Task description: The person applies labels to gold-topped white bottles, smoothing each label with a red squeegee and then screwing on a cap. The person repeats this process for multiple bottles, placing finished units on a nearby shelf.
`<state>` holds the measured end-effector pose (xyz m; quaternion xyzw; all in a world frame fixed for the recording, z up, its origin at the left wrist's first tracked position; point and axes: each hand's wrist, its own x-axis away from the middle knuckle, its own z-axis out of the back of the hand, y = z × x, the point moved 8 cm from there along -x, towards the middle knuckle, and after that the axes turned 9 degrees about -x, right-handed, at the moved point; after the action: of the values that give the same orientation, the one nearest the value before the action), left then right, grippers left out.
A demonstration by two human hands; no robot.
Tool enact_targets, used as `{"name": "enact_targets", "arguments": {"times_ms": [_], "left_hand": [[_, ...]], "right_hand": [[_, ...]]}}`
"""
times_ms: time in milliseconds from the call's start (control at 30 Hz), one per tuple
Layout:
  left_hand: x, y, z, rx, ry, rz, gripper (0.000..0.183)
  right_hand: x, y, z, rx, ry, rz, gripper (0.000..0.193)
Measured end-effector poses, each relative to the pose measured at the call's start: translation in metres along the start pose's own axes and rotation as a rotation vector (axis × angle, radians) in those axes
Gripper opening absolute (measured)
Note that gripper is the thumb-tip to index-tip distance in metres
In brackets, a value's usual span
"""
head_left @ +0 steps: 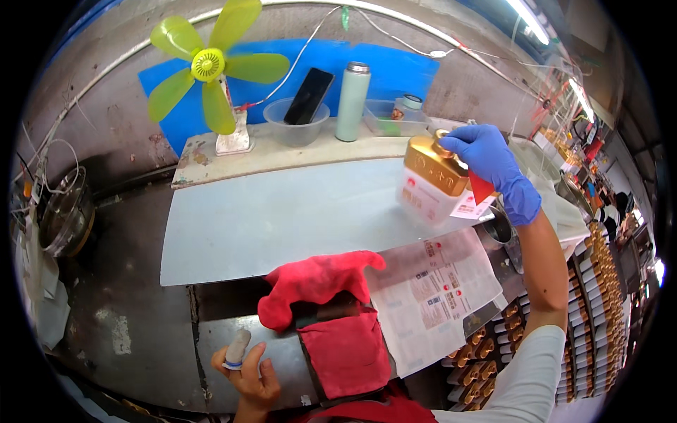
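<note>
Gripping the gold-topped bottle (431,173) by its neck, the right hand (485,154) sits above it.

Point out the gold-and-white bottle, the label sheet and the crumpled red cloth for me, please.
Gold-and-white bottle (434,173): head view, on its gold shoulder.
Label sheet (438,295): head view, near its middle.
Crumpled red cloth (319,280): head view, on its middle folds.

Near the pale grey-blue tabletop's (282,218) right edge, the bottle (436,175) is gold over white with red marks, the glove (491,161) violet-blue. Front edge: pinkish-red cloth (321,277). Beyond the back edge: mint flask (352,104), lime-green fan (208,65).
</note>
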<state>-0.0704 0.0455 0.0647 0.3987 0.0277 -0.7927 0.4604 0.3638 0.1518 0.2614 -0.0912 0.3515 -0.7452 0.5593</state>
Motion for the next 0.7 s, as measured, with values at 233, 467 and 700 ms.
{"name": "enact_targets", "arguments": {"times_ms": [233, 467, 700], "left_hand": [[-0.005, -0.032, -0.014, 0.041, 0.071, 0.246, 0.025], [0.015, -0.019, 0.021, -0.36, 0.0, 0.05, 0.023], [0.01, 0.013, 0.097, -0.319, 0.257, 0.062, 0.021]], "right_hand": [[-0.075, 0.071, -0.025, 0.075, 0.152, -0.018, 0.034], [-0.106, 0.062, -0.059, -0.015, 0.075, 0.194, 0.034], [0.0, 0.013, -0.086, -0.078, -0.131, 0.422, 0.015]]}}
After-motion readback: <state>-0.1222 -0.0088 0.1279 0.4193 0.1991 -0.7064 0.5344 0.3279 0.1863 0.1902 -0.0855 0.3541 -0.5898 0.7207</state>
